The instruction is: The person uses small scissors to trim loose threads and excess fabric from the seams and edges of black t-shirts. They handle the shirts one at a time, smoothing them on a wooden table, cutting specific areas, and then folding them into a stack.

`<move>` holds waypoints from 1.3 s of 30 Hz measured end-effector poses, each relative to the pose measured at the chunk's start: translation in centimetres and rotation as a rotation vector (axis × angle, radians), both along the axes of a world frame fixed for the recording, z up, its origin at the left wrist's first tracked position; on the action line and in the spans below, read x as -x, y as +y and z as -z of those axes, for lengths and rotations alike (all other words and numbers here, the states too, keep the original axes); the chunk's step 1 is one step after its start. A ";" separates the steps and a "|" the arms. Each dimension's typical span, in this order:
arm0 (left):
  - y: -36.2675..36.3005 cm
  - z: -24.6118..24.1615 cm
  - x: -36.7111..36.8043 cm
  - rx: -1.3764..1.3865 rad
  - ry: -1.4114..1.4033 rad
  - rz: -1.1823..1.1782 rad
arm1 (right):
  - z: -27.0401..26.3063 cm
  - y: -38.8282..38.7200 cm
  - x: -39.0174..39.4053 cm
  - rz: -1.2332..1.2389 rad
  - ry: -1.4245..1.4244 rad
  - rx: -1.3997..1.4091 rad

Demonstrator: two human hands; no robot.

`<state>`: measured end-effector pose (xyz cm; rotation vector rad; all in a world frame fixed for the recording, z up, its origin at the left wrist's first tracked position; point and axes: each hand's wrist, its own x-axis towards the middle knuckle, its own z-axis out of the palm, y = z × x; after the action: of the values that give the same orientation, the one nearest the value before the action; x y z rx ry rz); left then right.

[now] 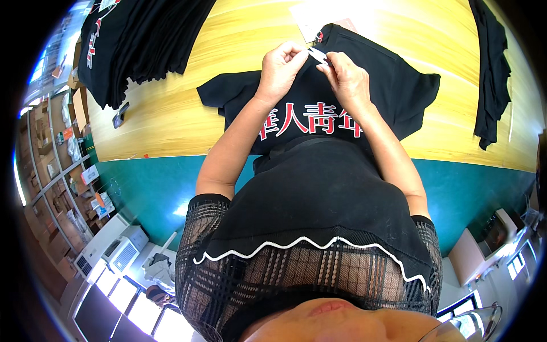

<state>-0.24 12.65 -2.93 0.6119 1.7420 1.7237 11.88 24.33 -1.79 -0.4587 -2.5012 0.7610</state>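
Note:
A black T-shirt (384, 85) lies spread on the table before me, with large red and white printed characters across it near my body. Over its upper part, my left hand (278, 72) and my right hand (349, 80) meet at a small whitish piece (318, 55). Thumb and fingers of the right pinch one end, while the left's fingertips are closed at the other end. Whether this piece is a label or a small tool, I cannot tell. A red and white detail (319, 36) shows at the shirt's far edge.
Black printed garments (149, 38) are layered on the yellow wood-grain table (171, 124) at the far left, more black cloth (491, 81) at the right. A small dark tool (121, 114) lies at left. Papers (304, 19) sit beyond the shirt. Loaded shelves (55, 171) stand left.

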 end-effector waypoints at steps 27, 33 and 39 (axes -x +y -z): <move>-18.9 5.5 18.5 1.095 1.218 -0.227 | 10.0 27.5 -26.9 0.963 -0.652 -0.434; -7.1 3.5 12.9 0.672 0.426 -0.014 | 1.5 15.7 -5.6 0.415 -0.130 0.225; 0.2 6.0 12.0 0.618 0.086 -0.022 | 7.7 9.7 6.5 0.114 -0.267 1.039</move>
<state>-12.22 12.81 -8.94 0.3879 2.1996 1.0820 5.37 34.08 -9.51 -1.0787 -2.0710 2.0330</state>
